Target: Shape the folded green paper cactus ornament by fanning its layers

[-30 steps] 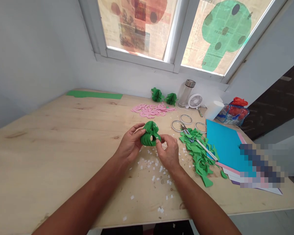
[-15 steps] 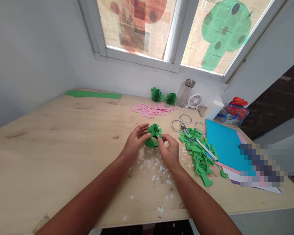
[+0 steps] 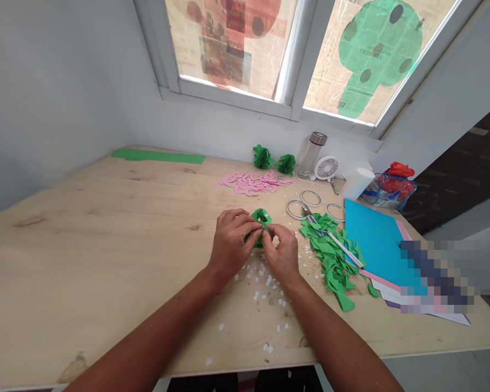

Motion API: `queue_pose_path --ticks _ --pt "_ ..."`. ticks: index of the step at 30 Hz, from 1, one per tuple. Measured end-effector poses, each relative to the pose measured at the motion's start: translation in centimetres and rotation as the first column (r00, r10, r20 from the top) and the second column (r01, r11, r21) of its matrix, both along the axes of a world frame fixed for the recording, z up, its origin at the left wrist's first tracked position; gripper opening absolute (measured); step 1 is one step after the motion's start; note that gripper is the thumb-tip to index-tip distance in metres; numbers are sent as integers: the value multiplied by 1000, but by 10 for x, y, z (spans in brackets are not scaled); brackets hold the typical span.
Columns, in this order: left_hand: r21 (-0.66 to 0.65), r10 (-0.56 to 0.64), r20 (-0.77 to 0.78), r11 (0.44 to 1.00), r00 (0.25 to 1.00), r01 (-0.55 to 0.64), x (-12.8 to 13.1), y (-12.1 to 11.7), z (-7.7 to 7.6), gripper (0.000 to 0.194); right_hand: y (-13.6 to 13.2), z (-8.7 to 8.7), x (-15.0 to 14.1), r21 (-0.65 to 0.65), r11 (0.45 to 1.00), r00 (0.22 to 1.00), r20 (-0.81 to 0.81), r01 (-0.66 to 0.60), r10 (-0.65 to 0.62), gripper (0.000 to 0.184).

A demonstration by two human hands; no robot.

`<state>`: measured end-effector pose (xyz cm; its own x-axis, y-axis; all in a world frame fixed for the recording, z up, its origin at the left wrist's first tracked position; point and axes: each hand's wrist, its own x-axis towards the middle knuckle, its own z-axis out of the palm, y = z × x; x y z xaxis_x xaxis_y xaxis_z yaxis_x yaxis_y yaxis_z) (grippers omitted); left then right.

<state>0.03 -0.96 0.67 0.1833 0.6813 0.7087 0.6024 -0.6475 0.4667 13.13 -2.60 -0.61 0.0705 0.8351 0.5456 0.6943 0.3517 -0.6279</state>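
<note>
Both my hands work on a green layered paper piece (image 3: 260, 211) just above the middle of the table. Its folded leaves fan out around openings, and much of it is covered by my fingers. My left hand (image 3: 232, 240) is closed on its left side, thumb and fingertips pinching near the centre. With thumb and index finger, my right hand (image 3: 283, 251) pinches its right edge, meeting the left fingertips. Small white paper bits (image 3: 268, 347) lie scattered below and between my forearms.
Green paper scraps (image 3: 335, 261) lie at right, under scissors and a white stick (image 3: 345, 250), near tape rolls (image 3: 296, 218). Further right is blue paper (image 3: 371, 234). Behind are pink cutouts (image 3: 249, 185), green paper ornaments (image 3: 262, 157), a bottle (image 3: 311, 155) and a small fan (image 3: 325, 167).
My left hand has shifted right across the green paper piece, its fingers closing over the left side and reaching the right fingertips. My right hand has barely moved.
</note>
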Motion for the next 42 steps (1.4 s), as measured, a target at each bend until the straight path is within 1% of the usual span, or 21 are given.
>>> queue_pose_path --ticks 3,9,12,22,28,32,36,38,42 --pt "33 23 -36 999 999 -22 -1 1 0 13 -1 0 0 44 999 997 77 -23 19 17" --pt "19 1 -105 1000 994 1 -2 0 2 17 -2 -2 0 84 996 987 157 -32 19 17" --pt "18 -3 -104 1000 995 5 -1 -1 2 17 -1 -2 0 94 995 987 159 -35 19 17" --pt "-15 -15 -19 1000 1000 15 0 0 1 15 -1 -3 -1 85 995 993 110 -50 41 18" --pt "-95 13 27 995 1000 -11 0 1 0 14 -2 -1 -1 40 998 999 11 -47 46 17" --pt "-126 41 173 992 984 -19 -2 0 2 10 1 0 1 -32 999 991 -135 -11 7 18" --pt "-131 5 317 991 948 39 -5 0 4 12 4 -1 4 -71 997 962 -273 -24 3 19" --pt "-172 1 361 983 933 66 -6 1 4 13 6 -2 5 -75 997 946 -324 -18 -7 20" --pt "-279 55 417 958 907 70 -7 2 3 6 8 -1 8 -90 996 911 -410 2 -39 21"
